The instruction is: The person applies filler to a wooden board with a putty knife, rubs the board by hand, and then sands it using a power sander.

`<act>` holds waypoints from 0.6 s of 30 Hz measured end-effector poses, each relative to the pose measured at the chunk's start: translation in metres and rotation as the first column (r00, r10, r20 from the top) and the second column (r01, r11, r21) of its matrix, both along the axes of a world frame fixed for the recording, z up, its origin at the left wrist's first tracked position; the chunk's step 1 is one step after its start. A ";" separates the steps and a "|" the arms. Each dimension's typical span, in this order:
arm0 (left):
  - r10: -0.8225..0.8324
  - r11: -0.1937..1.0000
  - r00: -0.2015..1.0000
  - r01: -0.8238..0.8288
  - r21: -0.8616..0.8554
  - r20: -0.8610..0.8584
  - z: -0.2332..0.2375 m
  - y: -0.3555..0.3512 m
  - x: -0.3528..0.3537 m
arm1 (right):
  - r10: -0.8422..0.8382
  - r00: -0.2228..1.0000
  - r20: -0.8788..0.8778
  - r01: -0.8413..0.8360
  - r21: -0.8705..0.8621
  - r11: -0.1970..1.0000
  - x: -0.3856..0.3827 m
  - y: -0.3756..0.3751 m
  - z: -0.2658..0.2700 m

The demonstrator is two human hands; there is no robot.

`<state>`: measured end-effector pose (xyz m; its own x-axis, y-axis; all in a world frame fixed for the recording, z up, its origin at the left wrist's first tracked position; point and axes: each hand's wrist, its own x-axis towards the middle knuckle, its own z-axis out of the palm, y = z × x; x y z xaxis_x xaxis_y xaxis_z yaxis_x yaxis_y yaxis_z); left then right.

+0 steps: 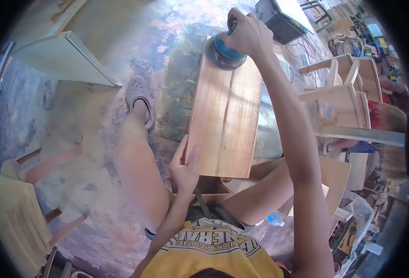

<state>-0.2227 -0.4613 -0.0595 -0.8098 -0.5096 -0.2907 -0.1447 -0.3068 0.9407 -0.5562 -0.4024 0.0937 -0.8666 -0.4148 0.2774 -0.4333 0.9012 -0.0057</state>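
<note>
A wooden board (225, 125) with a dark seam along its grain lies in front of me, reaching from near my lap to the far side. My right hand (250, 34) is wrapped round a blue orbital sander (226, 50), whose round base rests on the board's far end. My left hand (186, 167) grips the near left edge of the board, thumb on top and fingers along the side. What supports the board underneath is mostly hidden; part of a wooden frame (211, 185) shows below its near end.
A pale panel (68, 58) stands at the left, and stacked wooden pieces (14, 217) sit lower left. On the right are a wooden stool (348, 88) and another person (389, 120). A dark box (283, 23) stands at the back; a plastic bottle (275, 218) lies near my leg.
</note>
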 end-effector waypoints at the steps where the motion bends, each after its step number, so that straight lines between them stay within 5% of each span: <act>1: 0.011 1.000 1.000 -0.011 -0.020 -0.013 -0.003 0.002 0.000 | -0.025 1.000 0.012 0.025 0.023 0.999 -0.007 -0.005 0.003; 9: 0.004 1.000 0.999 -0.003 0.009 -0.044 -0.003 0.003 0.000 | 0.078 0.996 0.033 -0.080 0.048 0.996 0.038 -0.012 0.002; 18: 0.027 0.999 0.998 -0.025 0.037 -0.051 0.000 0.004 0.000 | -0.014 0.999 0.047 0.015 -0.021 1.000 0.016 -0.018 0.015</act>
<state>-0.2231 -0.4571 -0.0598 -0.8107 -0.5205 -0.2679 -0.0878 -0.3443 0.9347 -0.5399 -0.4202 0.1087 -0.8847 -0.3966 0.2448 -0.4190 0.9069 -0.0449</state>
